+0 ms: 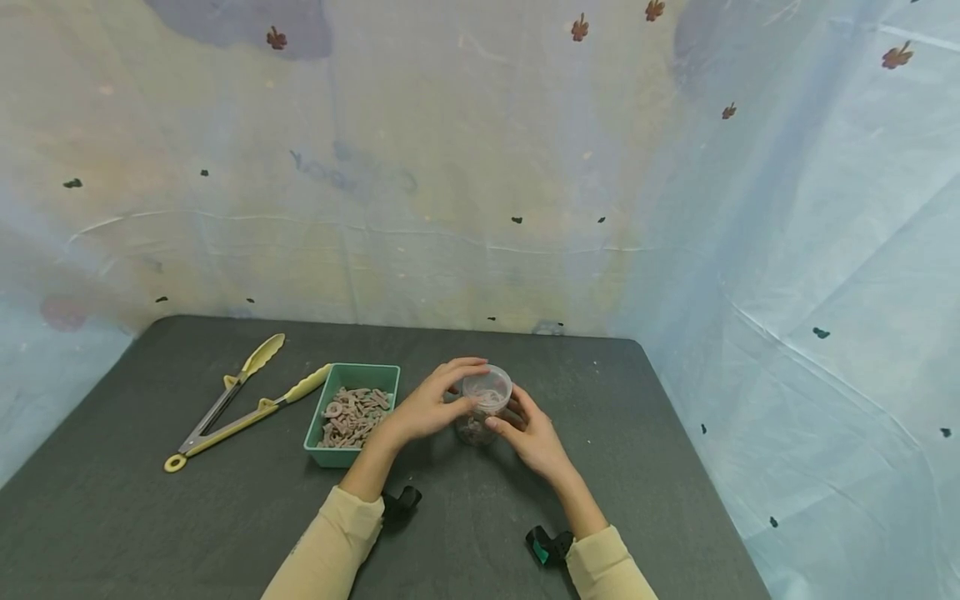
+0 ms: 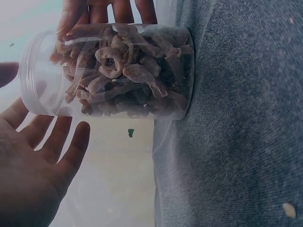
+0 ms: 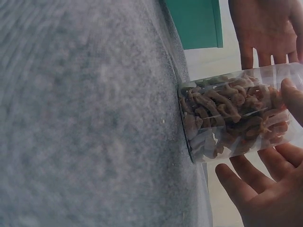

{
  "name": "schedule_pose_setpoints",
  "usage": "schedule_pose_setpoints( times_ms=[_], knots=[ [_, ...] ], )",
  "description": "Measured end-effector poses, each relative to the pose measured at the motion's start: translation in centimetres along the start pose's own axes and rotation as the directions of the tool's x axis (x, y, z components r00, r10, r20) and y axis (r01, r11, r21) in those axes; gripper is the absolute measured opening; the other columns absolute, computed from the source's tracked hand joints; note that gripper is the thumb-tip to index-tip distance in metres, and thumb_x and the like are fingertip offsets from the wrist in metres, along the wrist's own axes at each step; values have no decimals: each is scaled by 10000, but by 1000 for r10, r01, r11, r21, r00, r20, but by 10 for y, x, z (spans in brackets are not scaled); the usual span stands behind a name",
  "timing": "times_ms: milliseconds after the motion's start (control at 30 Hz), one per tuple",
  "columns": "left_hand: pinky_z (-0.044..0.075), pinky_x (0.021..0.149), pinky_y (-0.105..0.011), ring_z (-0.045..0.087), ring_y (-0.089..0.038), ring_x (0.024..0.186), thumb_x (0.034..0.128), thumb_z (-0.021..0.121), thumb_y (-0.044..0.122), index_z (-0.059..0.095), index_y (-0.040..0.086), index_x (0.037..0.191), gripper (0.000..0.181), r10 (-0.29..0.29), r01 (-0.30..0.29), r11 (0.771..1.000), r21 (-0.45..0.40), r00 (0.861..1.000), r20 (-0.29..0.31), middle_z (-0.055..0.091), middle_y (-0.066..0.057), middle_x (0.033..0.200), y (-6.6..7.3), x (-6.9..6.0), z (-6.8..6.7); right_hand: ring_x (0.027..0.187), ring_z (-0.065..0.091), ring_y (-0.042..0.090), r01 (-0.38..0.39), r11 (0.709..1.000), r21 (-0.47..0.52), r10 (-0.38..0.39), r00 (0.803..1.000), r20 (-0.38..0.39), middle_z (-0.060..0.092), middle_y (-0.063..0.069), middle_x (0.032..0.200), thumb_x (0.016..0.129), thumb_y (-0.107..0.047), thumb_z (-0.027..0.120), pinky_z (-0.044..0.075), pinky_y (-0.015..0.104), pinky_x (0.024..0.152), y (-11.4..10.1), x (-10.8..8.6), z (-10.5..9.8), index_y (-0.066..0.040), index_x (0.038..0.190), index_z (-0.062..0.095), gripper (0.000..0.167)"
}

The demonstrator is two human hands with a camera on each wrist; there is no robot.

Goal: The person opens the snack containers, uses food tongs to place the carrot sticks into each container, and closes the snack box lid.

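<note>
A clear plastic jar (image 1: 476, 430) stands upright on the dark table, with brownish-pink dried strips and rings (image 2: 128, 71) inside. On its top sits a translucent lid (image 1: 487, 385) with a ribbed rim. My left hand (image 1: 429, 407) holds the lid from the left, thumb on the near side and fingers reaching around the far side. From the right, my right hand (image 1: 534, 437) grips the upper part of the jar, its thumb (image 3: 292, 97) against the near wall. Its other fingers pass behind the jar and are partly hidden in the head view.
Left of the jar is a green rectangular tub (image 1: 321, 457) with similar brownish pieces (image 1: 356, 417). Spread yellow-and-metal tongs (image 1: 217, 432) lie farther left, one tip by the tub's rim. Pale plastic sheeting (image 1: 450, 167) hangs behind the table (image 1: 660, 500) and along its right side.
</note>
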State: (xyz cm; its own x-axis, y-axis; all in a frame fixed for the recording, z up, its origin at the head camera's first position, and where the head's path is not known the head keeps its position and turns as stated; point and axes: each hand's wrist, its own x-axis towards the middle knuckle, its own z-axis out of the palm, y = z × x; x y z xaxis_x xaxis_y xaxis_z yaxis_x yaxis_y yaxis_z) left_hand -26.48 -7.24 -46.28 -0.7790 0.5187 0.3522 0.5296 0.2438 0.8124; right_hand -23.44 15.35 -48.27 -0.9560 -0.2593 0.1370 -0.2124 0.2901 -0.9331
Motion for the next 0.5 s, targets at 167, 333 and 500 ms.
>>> schedule_pose_setpoints(
  times_ms=[167,333,500],
  knots=[
    [397,1065,-654,334,-382,1496,1058,596,87,522,120,1534,483,11,-11,1000,1,1000,3,374,-112,1647,-1,0,0,1397,486,470,25,1000,4,-25,1000,-3,479,249,1535,998,-87,716,448,618,1072,-20,-8,0,-23,1584,390,674],
    [473,980,-648,431,-413,1404,1020,697,149,559,78,1491,496,23,-23,1000,8,999,-30,387,-174,1582,2,0,1,1400,489,456,15,1000,3,-15,1000,-15,477,228,1546,995,-77,717,443,622,1075,-14,-6,2,-52,1593,389,682],
    [507,941,-631,498,-375,1293,965,777,169,591,80,1460,536,-5,6,1000,14,998,-56,430,-161,1472,2,0,1,1407,491,435,1,1000,9,-1,1000,6,472,208,1557,993,-93,725,454,607,1072,-4,-2,0,-86,1606,378,703]
  ],
)
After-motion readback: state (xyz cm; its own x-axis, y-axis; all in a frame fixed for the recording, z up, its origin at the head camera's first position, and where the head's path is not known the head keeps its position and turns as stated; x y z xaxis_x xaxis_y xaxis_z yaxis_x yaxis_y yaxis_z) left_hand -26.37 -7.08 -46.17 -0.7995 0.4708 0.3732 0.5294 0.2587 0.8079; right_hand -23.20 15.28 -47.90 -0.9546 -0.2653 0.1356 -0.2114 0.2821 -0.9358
